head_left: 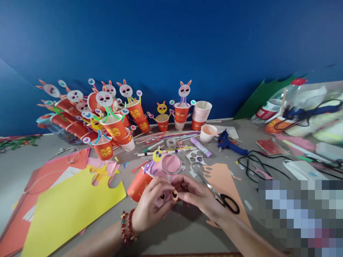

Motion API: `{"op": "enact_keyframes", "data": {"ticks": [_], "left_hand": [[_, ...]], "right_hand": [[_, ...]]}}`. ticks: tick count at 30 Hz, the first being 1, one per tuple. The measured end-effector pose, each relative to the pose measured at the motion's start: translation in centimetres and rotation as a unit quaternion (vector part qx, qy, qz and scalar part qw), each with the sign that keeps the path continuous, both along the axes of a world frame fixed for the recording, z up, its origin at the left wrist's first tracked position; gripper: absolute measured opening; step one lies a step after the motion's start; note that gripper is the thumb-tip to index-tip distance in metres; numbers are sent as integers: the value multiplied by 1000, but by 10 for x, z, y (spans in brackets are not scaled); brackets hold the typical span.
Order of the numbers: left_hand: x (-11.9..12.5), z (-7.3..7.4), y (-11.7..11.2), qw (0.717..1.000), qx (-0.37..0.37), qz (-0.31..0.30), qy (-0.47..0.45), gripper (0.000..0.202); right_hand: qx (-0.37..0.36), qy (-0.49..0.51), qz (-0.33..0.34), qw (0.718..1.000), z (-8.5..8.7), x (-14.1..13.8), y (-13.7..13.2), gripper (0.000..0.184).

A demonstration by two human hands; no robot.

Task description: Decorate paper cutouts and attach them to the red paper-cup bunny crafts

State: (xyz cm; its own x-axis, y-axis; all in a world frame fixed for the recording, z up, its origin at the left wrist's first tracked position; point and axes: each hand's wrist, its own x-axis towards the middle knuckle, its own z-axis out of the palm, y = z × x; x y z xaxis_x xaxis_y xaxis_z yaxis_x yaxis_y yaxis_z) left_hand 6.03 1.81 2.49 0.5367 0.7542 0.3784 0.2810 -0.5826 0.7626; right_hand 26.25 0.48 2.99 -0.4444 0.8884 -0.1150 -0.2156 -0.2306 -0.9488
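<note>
My left hand, with red beaded bracelets on its wrist, is closed around a pale pinkish paper piece bearing a dark heart; its fingers hide part of it. Between the fingertips of my right hand is a small peach paper disc, also marked with a dark heart, close beside the left fingers. Just behind the left hand, a red paper cup lies tilted, with a yellow paper animal head on purple stems at its mouth. Black-handled scissors lie beside my right wrist on peach paper.
Decorated red cups crowd the back left, and stacked cups stand at the back middle. Yellow paper covers the left. A blue glue gun, its black cable and a bottle are on the right.
</note>
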Motion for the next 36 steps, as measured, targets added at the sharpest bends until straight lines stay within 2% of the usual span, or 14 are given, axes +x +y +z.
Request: {"op": "enact_keyframes", "data": {"ticks": [4,6,9,15,19,25,31,34,36], "left_hand": [[-2,-7,-1,983,-122,2,-135,25],[-2,-12,-1,970,-177,10,-167,31],[-1,-17,-1,956,-226,-3,-188,33],[5,-19,0,944,-277,-31,-179,37],[7,-19,1,955,-256,-30,-149,40],[2,-14,3,959,-231,-47,-159,30],[-3,-6,6,996,-75,-6,-37,20],[-5,-6,6,1000,-7,-1,8,24],[-5,-7,5,1000,5,3,27,25]], "right_hand": [[-58,90,-5,994,0,-1,-2,29],[-69,80,-26,994,-1,-2,-2,31],[-52,43,-35,997,-1,-5,-1,29],[-39,78,-39,995,-5,-12,-1,34],[-44,63,-48,996,-4,-11,-1,35],[-36,38,-63,997,-8,-7,-1,31],[-34,-69,-82,994,-16,-3,1,19],[-17,-66,-76,995,-19,-3,3,16],[-9,-64,-71,995,-21,-3,3,14]]}}
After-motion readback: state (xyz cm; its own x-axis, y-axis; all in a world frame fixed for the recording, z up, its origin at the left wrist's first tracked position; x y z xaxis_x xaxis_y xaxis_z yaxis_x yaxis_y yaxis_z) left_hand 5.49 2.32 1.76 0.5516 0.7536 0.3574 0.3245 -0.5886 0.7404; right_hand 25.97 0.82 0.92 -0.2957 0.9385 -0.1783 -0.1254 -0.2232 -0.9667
